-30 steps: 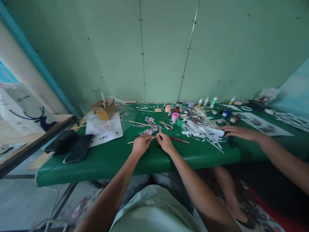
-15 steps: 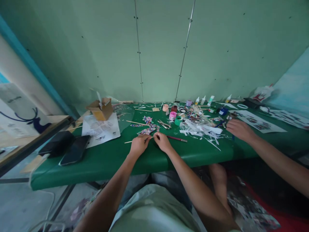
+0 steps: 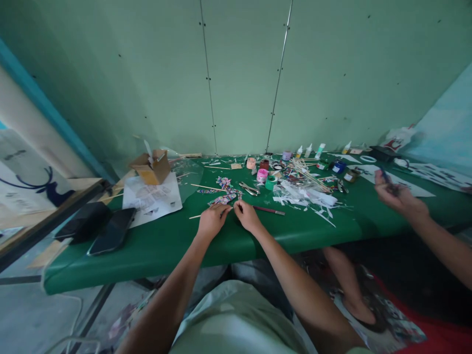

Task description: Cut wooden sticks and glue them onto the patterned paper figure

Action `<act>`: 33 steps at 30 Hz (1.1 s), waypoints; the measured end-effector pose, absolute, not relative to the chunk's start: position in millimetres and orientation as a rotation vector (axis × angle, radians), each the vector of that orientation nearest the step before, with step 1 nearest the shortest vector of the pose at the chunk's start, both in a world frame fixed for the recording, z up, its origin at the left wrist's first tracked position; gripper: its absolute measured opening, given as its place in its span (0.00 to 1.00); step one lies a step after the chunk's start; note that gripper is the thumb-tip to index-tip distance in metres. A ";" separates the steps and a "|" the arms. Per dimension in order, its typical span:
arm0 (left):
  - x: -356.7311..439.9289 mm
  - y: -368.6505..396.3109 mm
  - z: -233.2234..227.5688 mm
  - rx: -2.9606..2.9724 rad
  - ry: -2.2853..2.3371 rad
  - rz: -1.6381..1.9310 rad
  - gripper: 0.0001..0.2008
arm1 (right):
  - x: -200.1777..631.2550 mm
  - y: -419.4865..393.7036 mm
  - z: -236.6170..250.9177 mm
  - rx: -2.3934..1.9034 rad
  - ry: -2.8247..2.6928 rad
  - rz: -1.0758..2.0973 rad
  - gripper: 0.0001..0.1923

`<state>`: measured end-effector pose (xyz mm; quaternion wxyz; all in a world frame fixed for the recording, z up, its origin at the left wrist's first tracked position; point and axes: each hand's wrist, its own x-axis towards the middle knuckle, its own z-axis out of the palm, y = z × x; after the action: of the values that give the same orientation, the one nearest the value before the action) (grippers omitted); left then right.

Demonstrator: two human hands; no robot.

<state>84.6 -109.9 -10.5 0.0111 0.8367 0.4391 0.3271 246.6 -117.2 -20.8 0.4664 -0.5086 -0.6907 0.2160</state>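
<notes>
My left hand (image 3: 211, 221) and my right hand (image 3: 246, 217) rest close together on the green table (image 3: 165, 248), near its front edge. Both pinch a thin wooden stick (image 3: 194, 216) whose free end pokes out to the left of my left hand. Just beyond my fingers lies a cluster of colourful patterned paper cutouts (image 3: 223, 198). A red pencil-like stick (image 3: 272, 211) lies to the right of my right hand. The part of the stick between my fingertips is hidden.
A co-worker's hand (image 3: 398, 197) at the right is raised with a dark blue thing in it. Scissors (image 3: 249, 188), paint pots (image 3: 262, 175), skewers and white paper scraps (image 3: 309, 196) crowd the middle. At the left are a cardboard box (image 3: 152, 167), a printed sheet (image 3: 152, 199) and two phones (image 3: 109, 237).
The co-worker's hand has lifted off the paper scraps with a dark blue thing and moved right. My hands stay on the stick, almost still. The view has shifted slightly.
</notes>
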 end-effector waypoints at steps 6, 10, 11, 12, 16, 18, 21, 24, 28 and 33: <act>85.6 -112.1 -6.6 2.582 1.346 1.015 0.13 | 246.9 -118.0 -19.5 -1.221 -1.663 0.577 0.11; 84.2 -109.2 -10.6 2.578 1.322 1.005 0.12 | 246.3 -116.9 -18.3 -1.232 -1.646 0.658 0.12; 83.5 -108.3 -12.0 2.576 1.320 1.015 0.12 | 246.1 -116.7 -18.0 -1.232 -1.645 0.684 0.12; 82.8 -107.6 -13.3 2.574 1.318 1.031 0.12 | 246.0 -116.7 -17.6 -1.230 -1.644 0.706 0.12; 80.6 -107.1 -14.7 2.582 1.290 1.083 0.11 | 246.6 -117.8 -16.2 -1.219 -1.644 0.758 0.13; 80.6 -108.1 -13.5 2.584 1.302 1.095 0.11 | 247.2 -117.6 -16.4 -1.224 -1.627 0.780 0.14; 81.8 -110.1 -11.5 2.583 1.345 1.122 0.11 | 247.5 -115.1 -18.7 -1.231 -1.573 0.817 0.14; 83.0 -111.3 -10.4 2.587 1.363 1.120 0.12 | 247.1 -116.1 -20.1 -1.224 -1.507 0.789 0.15; 83.3 -111.7 -9.9 2.543 1.389 1.111 0.11 | 257.2 -140.7 -12.3 -1.267 -1.467 0.452 0.15; 82.4 -110.7 -9.5 2.511 1.375 1.086 0.12 | 325.9 -198.6 13.8 -1.277 -1.651 -0.118 0.09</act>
<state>82.4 -110.7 -9.5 0.0397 0.8194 0.4488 0.3544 325.9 -198.6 13.8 0.5015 -0.5285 -0.6832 -0.0487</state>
